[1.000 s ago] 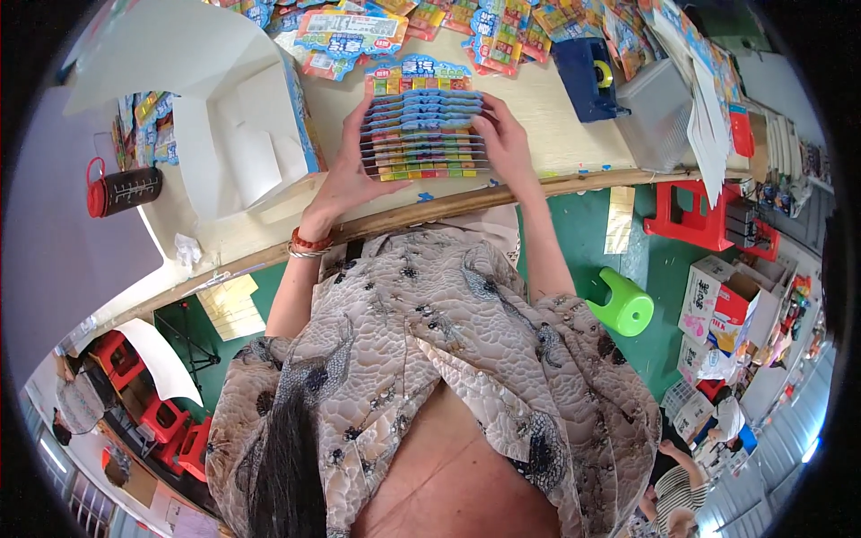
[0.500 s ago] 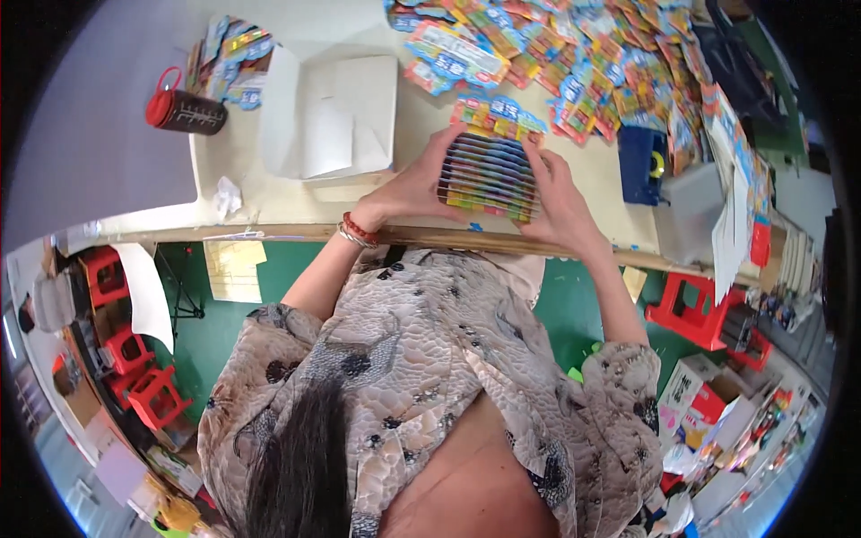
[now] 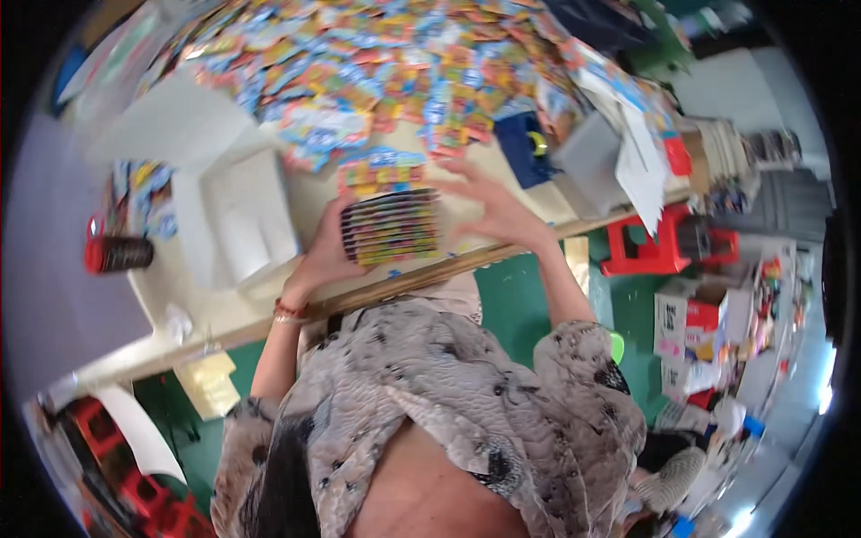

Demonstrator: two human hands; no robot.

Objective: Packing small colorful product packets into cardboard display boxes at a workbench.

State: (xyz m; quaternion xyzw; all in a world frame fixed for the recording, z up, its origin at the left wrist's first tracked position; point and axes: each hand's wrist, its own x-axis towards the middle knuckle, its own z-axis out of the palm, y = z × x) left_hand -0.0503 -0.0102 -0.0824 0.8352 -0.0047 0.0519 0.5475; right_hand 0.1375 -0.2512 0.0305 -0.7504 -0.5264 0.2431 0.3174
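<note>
Pale desk point(image 3: 224, 309), mid-frame: one packet stack point(image 3: 392, 227), left hand point(image 3: 325, 258) clamped on its side; right hand point(image 3: 493, 211) apart, spread. I flag remotely: splaying risk from one-sided hold.

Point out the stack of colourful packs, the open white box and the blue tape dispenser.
Stack of colourful packs point(image 3: 392, 228): head view, middle of its facing edges.
Open white box point(image 3: 240, 195): head view, its bare inside.
Blue tape dispenser point(image 3: 517, 152): head view, its dark blue body.

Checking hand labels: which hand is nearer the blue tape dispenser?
Right. The right hand is just on the near side of the tape dispenser; the left hand is farther left, gripping the card stack.
</note>
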